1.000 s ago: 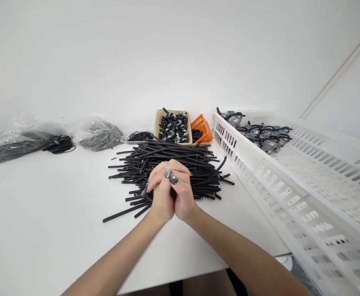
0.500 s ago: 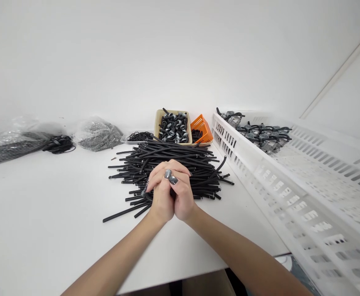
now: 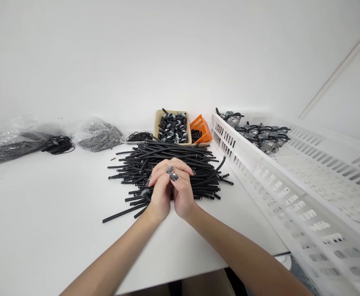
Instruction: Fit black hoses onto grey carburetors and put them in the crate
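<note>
My left hand (image 3: pixel 159 195) and my right hand (image 3: pixel 182 193) are clasped together, fingers interlaced, at the near edge of a pile of black tubes (image 3: pixel 167 164) on the white table (image 3: pixel 44 213). The nails are painted grey. Nothing shows between the fingers. The hands rest over the front of the pile, with loose tubes sticking out to the left below them.
A beige tray of black and silver clips (image 3: pixel 173 125) and an orange basket (image 3: pixel 202 128) stand behind the pile. A long white slotted crate (image 3: pixel 291 176) with grey assembled parts (image 3: pixel 260 133) runs along the right. Plastic bags of parts (image 3: pixel 96 133) and black rings (image 3: pixel 58 144) lie at the left.
The clasped hands have loosened and shifted slightly; the fingers lift a little. Everything on the table stays where it was.
</note>
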